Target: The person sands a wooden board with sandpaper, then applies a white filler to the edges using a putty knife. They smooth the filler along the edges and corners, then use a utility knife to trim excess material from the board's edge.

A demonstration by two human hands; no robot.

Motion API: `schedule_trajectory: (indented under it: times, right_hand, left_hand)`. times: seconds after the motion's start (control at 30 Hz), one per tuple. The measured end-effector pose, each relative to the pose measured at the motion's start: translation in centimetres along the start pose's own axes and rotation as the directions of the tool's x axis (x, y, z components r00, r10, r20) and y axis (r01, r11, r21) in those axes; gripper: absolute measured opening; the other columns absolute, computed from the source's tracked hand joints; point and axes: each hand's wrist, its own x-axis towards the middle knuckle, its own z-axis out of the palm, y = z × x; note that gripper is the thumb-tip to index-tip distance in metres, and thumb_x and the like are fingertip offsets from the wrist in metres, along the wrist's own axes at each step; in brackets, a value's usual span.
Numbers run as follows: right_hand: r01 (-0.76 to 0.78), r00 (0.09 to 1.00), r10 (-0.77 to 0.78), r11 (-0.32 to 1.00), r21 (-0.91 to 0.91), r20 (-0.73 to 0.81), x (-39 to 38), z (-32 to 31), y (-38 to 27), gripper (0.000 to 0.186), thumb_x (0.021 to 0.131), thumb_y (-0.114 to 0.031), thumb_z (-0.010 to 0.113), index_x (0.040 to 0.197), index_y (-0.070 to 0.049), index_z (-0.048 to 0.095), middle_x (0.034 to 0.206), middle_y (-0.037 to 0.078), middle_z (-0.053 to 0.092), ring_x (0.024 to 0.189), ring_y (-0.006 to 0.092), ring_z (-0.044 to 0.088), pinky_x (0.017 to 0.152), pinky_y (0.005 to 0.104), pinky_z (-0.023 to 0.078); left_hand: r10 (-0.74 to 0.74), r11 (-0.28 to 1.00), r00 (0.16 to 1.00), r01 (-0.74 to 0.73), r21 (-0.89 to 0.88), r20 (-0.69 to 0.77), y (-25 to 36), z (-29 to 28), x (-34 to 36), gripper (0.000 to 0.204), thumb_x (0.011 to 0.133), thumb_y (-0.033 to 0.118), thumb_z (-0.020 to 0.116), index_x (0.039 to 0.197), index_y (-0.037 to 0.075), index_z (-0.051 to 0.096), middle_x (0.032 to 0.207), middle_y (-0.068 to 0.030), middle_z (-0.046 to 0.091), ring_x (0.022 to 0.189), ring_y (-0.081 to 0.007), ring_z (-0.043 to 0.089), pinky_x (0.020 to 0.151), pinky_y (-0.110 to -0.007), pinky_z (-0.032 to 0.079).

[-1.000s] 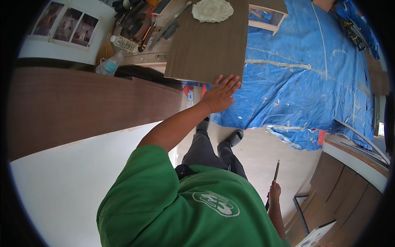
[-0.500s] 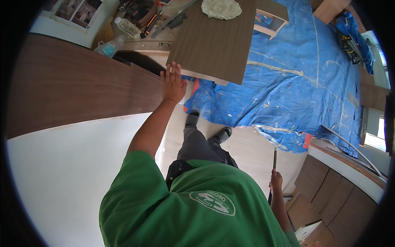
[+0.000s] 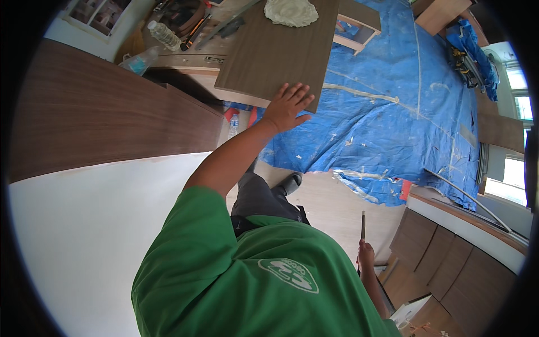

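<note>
My left hand [image 3: 288, 109] is open, its fingers spread over the near edge of a grey-brown wood-grain board [image 3: 275, 62]. A spread mound of off-white putty-like paste [image 3: 291, 12] sits at the board's far end. Low on the right, my right hand [image 3: 365, 254] is closed round a slim dark brown strip [image 3: 363, 226], held upright beside my body. The strip's lower part is hidden by the hand, and its exact kind cannot be made out.
Left of the board, a bench holds a plastic bottle [image 3: 163, 36], a utility knife [image 3: 196, 32] and a long metal blade [image 3: 224, 27]. Blue tarp [image 3: 382, 123] covers the floor ahead. A small wooden stand [image 3: 359, 25] stands beyond. A water bottle [image 3: 233, 124] is below the bench.
My left hand has slid right along the board's near edge, from its left corner toward the right corner. My right hand still grips the strip, slightly lower in view.
</note>
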Motion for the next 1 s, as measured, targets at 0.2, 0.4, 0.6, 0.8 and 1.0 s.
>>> schedule_trajectory:
  times: [0.2,0.4,0.6,0.8,1.0]
  right_hand:
    - [-0.026,1.000,0.027,0.993,0.113,-0.010,-1.1,0.3,2.5,0.048,0.105,-0.049,0.060,0.076,-0.012,0.052,0.058,-0.002,0.045,0.037,0.0120,0.042,0.035,0.0314,0.035]
    - [-0.020,1.000,0.019,0.988,0.155,0.011,-1.3,1.5,3.7,0.048,0.105,-0.047,0.062,0.074,-0.012,0.052,0.055,-0.003,0.044,0.037,0.0119,0.041,0.034,0.0318,0.035]
    - [-0.003,1.000,0.002,0.986,0.164,0.008,-0.6,2.0,4.7,0.048,0.106,-0.046,0.061,0.074,-0.012,0.052,0.054,-0.002,0.044,0.037,0.0121,0.042,0.035,0.0319,0.036]
    - [-0.005,1.000,0.006,0.996,0.087,-0.008,0.0,1.8,3.2,0.049,0.106,-0.047,0.060,0.074,-0.011,0.052,0.054,-0.001,0.044,0.037,0.0137,0.042,0.036,0.0327,0.036]
    - [0.009,1.000,-0.007,0.995,0.099,-0.023,0.4,1.6,1.3,0.050,0.105,-0.048,0.061,0.074,-0.011,0.051,0.053,-0.001,0.044,0.036,0.0144,0.042,0.035,0.0333,0.036]
  left_hand:
    - [0.016,0.993,1.000,-0.018,-0.114,-0.017,2.7,1.0,3.5,0.045,0.100,0.038,0.059,0.139,0.016,0.066,0.156,-0.0057,0.055,0.150,-0.0259,0.042,0.128,-0.056,0.023]
    - [-0.245,0.925,0.965,0.203,-0.323,-0.094,5.2,2.3,3.8,0.038,0.092,0.014,0.059,0.128,0.012,0.071,0.149,-0.0097,0.060,0.149,-0.0288,0.043,0.126,-0.060,0.023]
    - [0.049,0.938,0.998,-0.058,-0.343,-0.036,1.8,-0.2,2.8,0.041,0.086,0.010,0.064,0.125,0.015,0.072,0.154,-0.0099,0.055,0.145,-0.0335,0.046,0.124,-0.056,0.029]
    - [0.361,0.899,0.927,-0.316,-0.305,0.102,0.6,-3.2,5.4,0.025,0.085,0.013,0.068,0.107,0.015,0.080,0.154,-0.0093,0.055,0.138,-0.0307,0.051,0.119,-0.051,0.037]
    - [0.575,0.818,0.796,-0.568,-0.092,0.191,1.4,-2.1,6.7,0.018,0.086,0.010,0.066,0.097,0.013,0.080,0.145,-0.0076,0.063,0.136,-0.0288,0.053,0.118,-0.046,0.036]
